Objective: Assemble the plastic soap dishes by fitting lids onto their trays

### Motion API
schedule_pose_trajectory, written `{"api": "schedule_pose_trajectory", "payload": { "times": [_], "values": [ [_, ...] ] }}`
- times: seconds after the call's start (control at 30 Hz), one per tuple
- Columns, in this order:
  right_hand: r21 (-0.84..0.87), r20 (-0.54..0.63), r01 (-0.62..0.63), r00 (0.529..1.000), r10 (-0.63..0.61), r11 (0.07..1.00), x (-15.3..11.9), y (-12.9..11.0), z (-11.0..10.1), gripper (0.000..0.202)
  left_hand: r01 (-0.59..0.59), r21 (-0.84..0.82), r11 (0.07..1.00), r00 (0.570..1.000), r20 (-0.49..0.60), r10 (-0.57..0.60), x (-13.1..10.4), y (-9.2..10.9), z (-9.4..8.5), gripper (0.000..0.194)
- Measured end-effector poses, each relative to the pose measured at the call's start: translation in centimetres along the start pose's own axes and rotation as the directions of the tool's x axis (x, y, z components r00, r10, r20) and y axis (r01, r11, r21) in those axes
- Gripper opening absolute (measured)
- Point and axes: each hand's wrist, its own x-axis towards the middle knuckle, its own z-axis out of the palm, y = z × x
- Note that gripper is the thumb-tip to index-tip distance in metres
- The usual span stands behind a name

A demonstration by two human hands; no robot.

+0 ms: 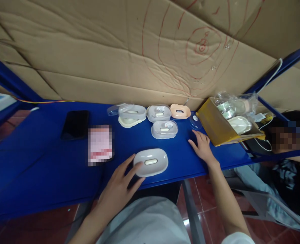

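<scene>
A pale grey oval dish (162,158) with a small white bar in its middle lies near the table's front edge. My left hand (124,178) touches the dish's left side, fingers apart, one fingertip over the rim. Further right, my right hand (201,145) rests spread on the blue table, just in front of a loose clear lid (195,122). Two lidded grey dishes, one in front (164,129) and one behind (159,113), sit beyond the grey dish. A peach dish (180,111) is to their right, and a grey dish with a tilted clear lid (132,112) to their left.
On the left of the blue table (48,152) lie a black phone (75,125) and a blurred pink item (100,144). A yellow-edged cardboard box (216,125) of wrapped pieces stands right. Cardboard (101,51) forms the back wall. Another person (289,179) sits at the far right.
</scene>
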Motion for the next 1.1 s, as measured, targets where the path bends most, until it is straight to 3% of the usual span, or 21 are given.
{"api": "schedule_pose_trajectory", "payload": {
  "times": [0.17,0.27,0.33,0.53,0.6,0.67,0.77,0.9,1.1],
  "values": [
    [-0.016,0.012,-0.068,0.998,0.068,0.998,5.0,0.7,0.2,0.076,0.015,0.025,1.000,1.000,0.007,-0.015,-0.1,-0.1,0.1,0.043],
    [-0.014,0.006,-0.120,0.993,0.120,0.993,5.9,0.7,0.4,0.083,0.003,0.020,1.000,1.000,0.024,-0.004,-0.2,-0.2,0.1,0.044],
    [-0.005,-0.013,-0.140,0.990,0.140,0.990,4.3,0.7,0.2,0.085,-0.002,0.015,1.000,1.000,0.031,0.002,-0.2,-0.2,0.0,0.044],
    [0.092,-0.074,-0.144,0.986,0.151,0.985,-4.0,-0.4,-2.3,0.073,0.029,0.002,1.000,0.998,0.052,-0.030,-0.1,0.1,-0.2,0.046],
    [0.189,-0.038,-0.041,0.998,0.049,0.981,-5.8,-2.2,-3.3,0.064,0.066,-0.040,0.997,0.995,0.071,-0.063,-0.1,0.1,-0.3,0.051],
    [0.384,0.045,0.136,0.985,-0.165,0.913,-6.8,-5.1,-3.9,0.062,0.121,-0.086,0.989,0.989,0.095,-0.112,-0.1,0.0,-0.4,0.057],
    [0.572,0.096,0.320,0.889,-0.449,0.755,-6.8,-10.4,-3.9,0.069,0.177,-0.134,0.975,0.980,0.112,-0.162,-0.1,-0.2,-0.5,0.066],
    [0.574,0.079,0.489,0.765,-0.639,0.657,-4.8,-15.4,-2.9,0.066,0.183,-0.165,0.969,0.977,0.142,-0.160,-0.3,-0.5,-0.6,0.074],
    [0.438,0.075,0.648,0.664,-0.744,0.623,-3.6,-17.3,-2.1,0.058,0.164,-0.189,0.968,0.980,0.141,-0.138,-0.5,-0.9,-0.6,0.075]
  ]
}}
